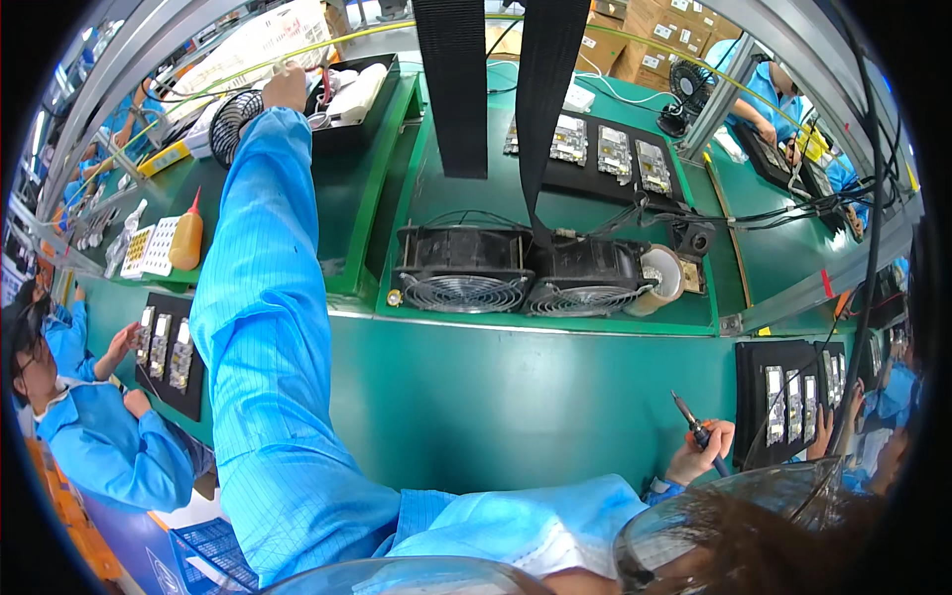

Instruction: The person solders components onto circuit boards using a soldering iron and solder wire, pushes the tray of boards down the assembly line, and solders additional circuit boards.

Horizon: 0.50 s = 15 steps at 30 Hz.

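My left arm, in a blue sleeve, stretches far across the bench to the upper left. At its end my left hand (286,89) is closed beside a small black round fan (235,129) and a dark tray (359,127) of tools and white items; what its fingers hold, if anything, is hidden. On the right, my right hand (700,454) grips a soldering iron (701,430), its tip pointing up and to the left over the green bench mat (516,397).
Two black fans with wire guards (464,293) stand mid-bench beside a white cup-like container (658,282). Behind lie circuit boards (614,154) on black foam. An orange-brown bottle (186,236) stands left. Co-workers (109,436) handle boards at both sides; a black foam tray (759,397) lies right.
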Each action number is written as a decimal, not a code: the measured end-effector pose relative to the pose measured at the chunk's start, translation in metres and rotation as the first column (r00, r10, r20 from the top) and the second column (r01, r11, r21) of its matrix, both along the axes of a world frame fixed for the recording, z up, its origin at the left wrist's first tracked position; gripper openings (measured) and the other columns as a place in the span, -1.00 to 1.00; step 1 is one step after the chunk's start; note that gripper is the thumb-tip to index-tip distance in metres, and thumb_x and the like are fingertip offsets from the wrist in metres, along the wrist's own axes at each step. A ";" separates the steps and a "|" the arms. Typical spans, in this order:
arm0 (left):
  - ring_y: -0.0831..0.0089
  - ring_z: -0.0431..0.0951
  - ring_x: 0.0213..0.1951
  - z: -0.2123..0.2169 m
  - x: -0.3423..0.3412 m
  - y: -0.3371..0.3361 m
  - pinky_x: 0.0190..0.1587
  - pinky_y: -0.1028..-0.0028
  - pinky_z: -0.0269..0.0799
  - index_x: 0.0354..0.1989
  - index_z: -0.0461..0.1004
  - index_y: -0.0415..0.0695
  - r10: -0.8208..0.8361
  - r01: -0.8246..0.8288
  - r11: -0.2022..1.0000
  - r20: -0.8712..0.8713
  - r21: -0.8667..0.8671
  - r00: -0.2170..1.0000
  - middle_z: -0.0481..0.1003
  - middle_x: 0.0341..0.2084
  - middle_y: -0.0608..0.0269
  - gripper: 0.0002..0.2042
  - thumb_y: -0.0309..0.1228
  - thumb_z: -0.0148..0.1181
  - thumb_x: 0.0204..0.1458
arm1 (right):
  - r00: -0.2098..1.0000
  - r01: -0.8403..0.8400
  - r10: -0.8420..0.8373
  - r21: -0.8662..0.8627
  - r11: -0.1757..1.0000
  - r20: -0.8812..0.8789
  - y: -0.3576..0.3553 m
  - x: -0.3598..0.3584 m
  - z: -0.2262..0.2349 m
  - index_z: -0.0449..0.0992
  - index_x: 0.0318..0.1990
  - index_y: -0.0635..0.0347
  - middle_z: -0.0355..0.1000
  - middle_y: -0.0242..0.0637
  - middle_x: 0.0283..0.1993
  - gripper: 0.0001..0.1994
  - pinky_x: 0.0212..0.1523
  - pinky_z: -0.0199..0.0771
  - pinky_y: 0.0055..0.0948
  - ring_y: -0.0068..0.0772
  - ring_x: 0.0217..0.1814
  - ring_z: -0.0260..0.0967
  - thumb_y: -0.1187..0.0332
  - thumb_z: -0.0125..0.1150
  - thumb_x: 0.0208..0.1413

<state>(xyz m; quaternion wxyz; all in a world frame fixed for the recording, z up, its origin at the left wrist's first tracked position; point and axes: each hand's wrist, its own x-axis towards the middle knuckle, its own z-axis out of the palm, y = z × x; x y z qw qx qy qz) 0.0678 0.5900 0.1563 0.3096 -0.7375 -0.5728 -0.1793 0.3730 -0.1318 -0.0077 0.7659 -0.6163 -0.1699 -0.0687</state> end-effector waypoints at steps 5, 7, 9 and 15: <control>0.04 0.58 -0.26 0.027 -0.030 -0.041 -0.19 0.17 0.49 -0.35 0.52 -0.22 -0.128 0.110 0.985 0.134 0.134 0.983 0.54 -0.36 -0.08 -0.80 -0.34 0.05 0.07 | 1.000 -0.010 0.009 0.071 0.997 0.005 -0.004 0.002 -0.003 0.23 -0.47 0.20 0.18 -0.33 -0.51 -0.79 -0.70 0.04 -0.70 -0.63 -0.63 0.09 0.28 -0.07 0.12; -0.01 0.56 -0.27 0.031 -0.044 -0.066 -0.19 0.14 0.46 -0.37 0.52 -0.23 -0.205 0.184 0.975 0.186 0.124 0.961 0.54 -0.40 -0.10 -0.78 -0.31 0.06 0.07 | 1.000 -0.031 0.031 0.086 0.996 0.002 -0.008 0.001 -0.004 0.23 -0.47 0.20 0.19 -0.31 -0.52 -0.79 -0.68 0.06 -0.67 -0.61 -0.62 0.09 0.28 -0.07 0.12; -0.05 0.54 -0.28 0.030 -0.059 -0.098 -0.19 0.12 0.43 -0.35 0.51 -0.23 -0.254 0.260 0.966 0.264 0.013 0.931 0.53 -0.42 -0.13 -0.77 -0.30 0.05 0.07 | 0.999 -0.037 0.036 0.113 0.993 0.007 -0.010 0.002 -0.003 0.22 -0.47 0.20 0.20 -0.30 -0.52 -0.79 -0.66 0.07 -0.64 -0.60 -0.62 0.09 0.29 -0.08 0.12; -0.01 0.51 -0.18 -0.036 -0.095 -0.218 -0.14 0.13 0.42 -0.31 0.51 -0.20 -0.196 0.271 0.914 0.256 -0.303 0.947 0.52 -0.32 -0.09 -0.82 -0.34 0.14 0.05 | 0.996 -0.086 0.082 0.201 0.976 0.028 -0.012 -0.001 0.001 0.26 -0.46 0.22 0.23 -0.28 -0.52 -0.82 -0.64 0.11 -0.62 -0.57 -0.63 0.11 0.33 -0.10 0.10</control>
